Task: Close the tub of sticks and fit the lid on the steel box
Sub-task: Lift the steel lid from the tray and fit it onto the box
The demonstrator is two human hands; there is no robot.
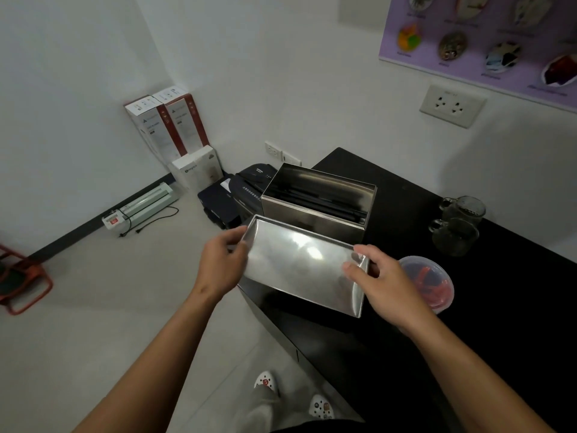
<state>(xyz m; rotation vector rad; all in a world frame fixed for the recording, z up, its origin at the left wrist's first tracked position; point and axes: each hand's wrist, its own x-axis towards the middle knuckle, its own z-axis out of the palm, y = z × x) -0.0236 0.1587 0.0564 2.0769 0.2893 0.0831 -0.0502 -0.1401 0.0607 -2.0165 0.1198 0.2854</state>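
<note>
A shiny steel lid [299, 264] is held in the air in front of the steel box [315, 201], hollow side towards me and tilted. My left hand [223, 260] grips its left edge and my right hand [384, 282] grips its right edge. The steel box stands open on the black counter [406, 189] with dark long items inside. To the right, partly behind my right hand, sits a round clear tub [432, 282] holding red sticks, with a clear lid on top.
Two glass mugs [459, 223] stand at the counter's right side. On the floor to the left lie a black shredder [246, 189], white and red cartons [175, 132], a laminator [143, 204] and an orange frame [22, 282]. A wall socket [451, 104] is above the counter.
</note>
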